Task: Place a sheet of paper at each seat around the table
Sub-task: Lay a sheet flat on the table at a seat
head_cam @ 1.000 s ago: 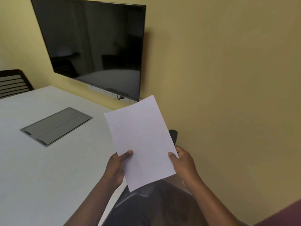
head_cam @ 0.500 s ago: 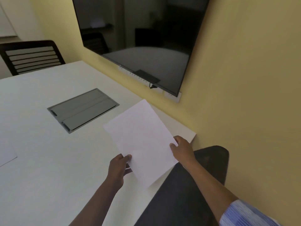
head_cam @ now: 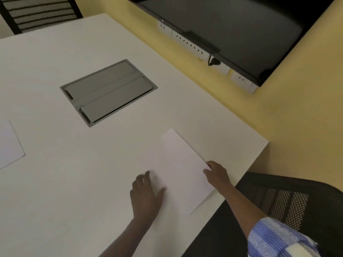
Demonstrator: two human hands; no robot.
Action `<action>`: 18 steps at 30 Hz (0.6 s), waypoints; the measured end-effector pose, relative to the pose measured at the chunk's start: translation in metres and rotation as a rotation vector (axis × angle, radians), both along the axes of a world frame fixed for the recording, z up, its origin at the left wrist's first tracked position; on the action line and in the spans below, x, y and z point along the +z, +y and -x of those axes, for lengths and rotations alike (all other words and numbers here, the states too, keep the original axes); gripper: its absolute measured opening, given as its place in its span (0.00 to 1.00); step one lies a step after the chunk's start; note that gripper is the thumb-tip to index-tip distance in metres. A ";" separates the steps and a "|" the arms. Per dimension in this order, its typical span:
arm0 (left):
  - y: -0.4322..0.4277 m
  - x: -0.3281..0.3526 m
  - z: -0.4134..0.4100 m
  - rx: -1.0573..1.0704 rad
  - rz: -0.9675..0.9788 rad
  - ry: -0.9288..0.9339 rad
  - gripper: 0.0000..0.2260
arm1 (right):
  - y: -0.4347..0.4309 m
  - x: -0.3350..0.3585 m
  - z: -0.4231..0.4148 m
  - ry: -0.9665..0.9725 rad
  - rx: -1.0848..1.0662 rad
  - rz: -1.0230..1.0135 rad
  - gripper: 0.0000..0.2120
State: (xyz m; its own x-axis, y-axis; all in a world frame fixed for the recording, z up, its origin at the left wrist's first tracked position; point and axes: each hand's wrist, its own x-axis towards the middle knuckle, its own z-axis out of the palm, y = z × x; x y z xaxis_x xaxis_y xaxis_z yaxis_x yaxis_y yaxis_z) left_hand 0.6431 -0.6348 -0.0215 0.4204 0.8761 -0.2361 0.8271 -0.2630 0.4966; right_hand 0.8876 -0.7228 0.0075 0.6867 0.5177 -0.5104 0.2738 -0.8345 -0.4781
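Observation:
A white sheet of paper (head_cam: 182, 171) lies flat on the white table (head_cam: 55, 182) near its right corner, in front of a black mesh chair (head_cam: 289, 201). My right hand (head_cam: 217, 175) pinches the sheet's right edge. My left hand (head_cam: 146, 193) is blurred, fingers spread, resting at the sheet's left edge with nothing gripped. Another white sheet (head_cam: 9, 145) lies flat at the table's left, partly cut off by the frame.
A grey metal cable hatch (head_cam: 108, 91) is set into the table's middle. A black slatted chair (head_cam: 39, 13) stands at the far side. A dark wall screen (head_cam: 241, 28) with a row of sockets (head_cam: 194, 47) hangs on the yellow wall.
The sheet has gone from being held up in both hands to lying flat on the table. My left hand has let go and spread open; the view has tilted downward.

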 end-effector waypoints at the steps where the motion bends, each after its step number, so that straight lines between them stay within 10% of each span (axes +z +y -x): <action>1: -0.001 -0.006 0.001 -0.118 -0.068 0.070 0.41 | 0.001 -0.005 -0.001 0.004 -0.001 0.002 0.11; 6: 0.005 -0.024 -0.007 -0.320 -0.081 0.247 0.50 | 0.005 -0.016 -0.005 -0.021 -0.013 -0.008 0.12; 12: 0.006 -0.028 -0.010 -0.330 -0.100 0.242 0.49 | 0.005 -0.021 0.015 -0.510 0.314 0.014 0.34; 18: 0.004 -0.034 -0.010 -0.337 -0.126 0.231 0.48 | -0.006 -0.054 0.043 -0.436 0.552 0.116 0.36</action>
